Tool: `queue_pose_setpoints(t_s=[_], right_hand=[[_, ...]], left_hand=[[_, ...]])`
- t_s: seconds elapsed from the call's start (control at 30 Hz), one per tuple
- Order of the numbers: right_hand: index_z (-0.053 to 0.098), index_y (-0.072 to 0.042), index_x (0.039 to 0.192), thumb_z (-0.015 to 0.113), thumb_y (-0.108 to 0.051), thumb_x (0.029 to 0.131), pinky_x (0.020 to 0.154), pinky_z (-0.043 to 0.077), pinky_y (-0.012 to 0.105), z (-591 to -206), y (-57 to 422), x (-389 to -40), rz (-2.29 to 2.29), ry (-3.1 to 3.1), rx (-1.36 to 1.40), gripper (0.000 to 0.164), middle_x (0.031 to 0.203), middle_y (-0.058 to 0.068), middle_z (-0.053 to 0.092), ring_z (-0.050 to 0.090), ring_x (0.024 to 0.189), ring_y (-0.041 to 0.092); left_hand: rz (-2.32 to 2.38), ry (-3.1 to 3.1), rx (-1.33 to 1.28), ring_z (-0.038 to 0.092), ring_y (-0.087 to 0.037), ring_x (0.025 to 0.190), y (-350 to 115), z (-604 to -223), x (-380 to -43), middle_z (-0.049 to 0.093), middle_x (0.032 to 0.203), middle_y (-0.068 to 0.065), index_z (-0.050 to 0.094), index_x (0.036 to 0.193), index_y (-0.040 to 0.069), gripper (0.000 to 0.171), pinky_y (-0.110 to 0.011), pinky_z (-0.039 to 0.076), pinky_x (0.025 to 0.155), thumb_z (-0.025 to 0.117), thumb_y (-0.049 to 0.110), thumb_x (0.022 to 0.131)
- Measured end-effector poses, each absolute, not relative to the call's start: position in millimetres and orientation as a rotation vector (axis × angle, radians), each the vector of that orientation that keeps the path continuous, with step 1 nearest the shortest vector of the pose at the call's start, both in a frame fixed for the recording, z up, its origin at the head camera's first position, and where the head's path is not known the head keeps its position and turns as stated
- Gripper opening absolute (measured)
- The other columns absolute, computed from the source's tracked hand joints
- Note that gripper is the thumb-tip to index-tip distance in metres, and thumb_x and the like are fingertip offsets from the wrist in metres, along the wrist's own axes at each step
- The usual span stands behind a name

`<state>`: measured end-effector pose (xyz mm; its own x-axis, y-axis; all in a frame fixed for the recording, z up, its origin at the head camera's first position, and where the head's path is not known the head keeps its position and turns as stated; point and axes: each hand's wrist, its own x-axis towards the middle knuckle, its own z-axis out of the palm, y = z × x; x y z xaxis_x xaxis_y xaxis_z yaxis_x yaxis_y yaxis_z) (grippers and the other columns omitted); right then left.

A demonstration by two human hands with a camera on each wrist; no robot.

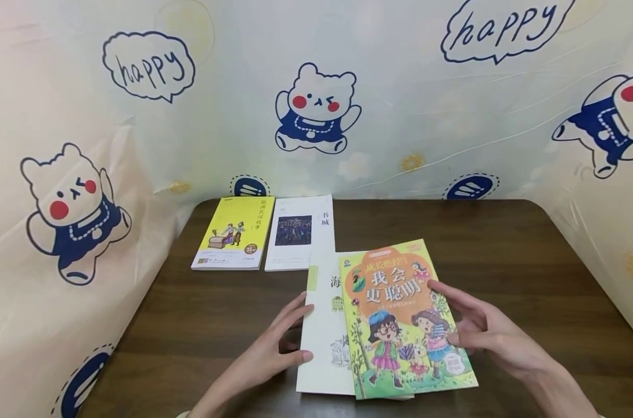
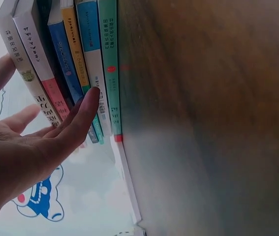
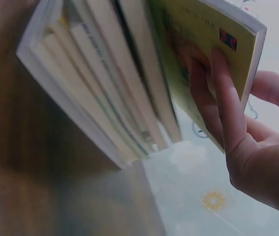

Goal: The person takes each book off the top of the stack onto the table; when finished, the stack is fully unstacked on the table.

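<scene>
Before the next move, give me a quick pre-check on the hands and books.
1. Right hand gripping the colourful book: ok, thumb and fingers pinch its right edge.
2. Colourful book square over the stack: not ok, skewed and offset rightward.
3. Colourful book fully lifted: cannot tell; its right side stands off the stack, its left-side contact is hidden.
4. Left hand at the stack's left side: ok.
5. Back-left yellow book clear of the stack: ok.

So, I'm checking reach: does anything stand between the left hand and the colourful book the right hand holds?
Yes: the white book partly under the colourful book lies between it and the left hand.
</scene>
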<state>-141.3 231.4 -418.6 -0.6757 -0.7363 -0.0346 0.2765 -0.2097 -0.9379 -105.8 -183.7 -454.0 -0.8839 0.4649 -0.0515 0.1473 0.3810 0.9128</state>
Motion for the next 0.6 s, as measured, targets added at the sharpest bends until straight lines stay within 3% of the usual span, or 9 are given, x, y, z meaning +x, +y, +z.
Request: queue_pose_setpoints(t_s=[0.1,0.17,0.23,0.43,0.6], right_hand=[[0.011,-0.018,0.156,0.043,0.014,0.093,0.083,0.054,0.043,-407,232,-146,-1.967,1.453,-0.564,0.077,0.139,0.007,0.046,0.065,0.101,0.032],[0.011,-0.020,0.156,0.043,0.012,0.094,0.082,0.054,0.047,-399,231,-151,-1.982,1.491,-0.530,0.077,0.148,0.004,0.037,0.061,0.109,0.038],[0.012,-0.021,0.156,0.045,0.010,0.094,0.079,0.055,0.048,-392,230,-157,-2.002,1.557,-0.504,0.077,0.150,0.007,0.031,0.062,0.107,0.037],[0.015,-0.027,0.156,0.052,0.004,0.095,0.081,0.054,0.044,-381,219,-187,-2.051,1.726,-0.354,0.078,0.157,0.010,0.008,0.065,0.105,0.026],[0.015,-0.029,0.155,0.059,0.000,0.094,0.084,0.054,0.041,-373,210,-217,-2.027,1.794,-0.219,0.081,0.161,0.012,0.001,0.065,0.106,0.018]], left_hand=[[1.522,2.348,0.570,0.040,-0.034,0.128,-185,-456,-106,0.007,0.161,0.000,0.035,0.149,0.027,0.070,-0.033,0.052,0.084,0.071,0.029,0.089],[1.534,2.352,0.596,0.041,-0.034,0.127,-186,-457,-105,0.007,0.161,-0.001,0.034,0.149,0.025,0.070,-0.033,0.053,0.083,0.070,0.028,0.089],[1.541,2.356,0.607,0.042,-0.034,0.126,-186,-457,-105,0.008,0.161,-0.001,0.034,0.149,0.024,0.070,-0.033,0.053,0.083,0.070,0.028,0.089],[1.482,2.397,0.565,0.040,-0.031,0.129,-187,-452,-105,0.009,0.161,0.001,0.035,0.149,0.024,0.072,-0.036,0.053,0.083,0.072,0.031,0.087],[1.401,2.426,0.512,0.031,-0.030,0.136,-186,-448,-104,0.010,0.161,0.003,0.036,0.149,0.025,0.072,-0.035,0.051,0.081,0.072,0.033,0.087]])
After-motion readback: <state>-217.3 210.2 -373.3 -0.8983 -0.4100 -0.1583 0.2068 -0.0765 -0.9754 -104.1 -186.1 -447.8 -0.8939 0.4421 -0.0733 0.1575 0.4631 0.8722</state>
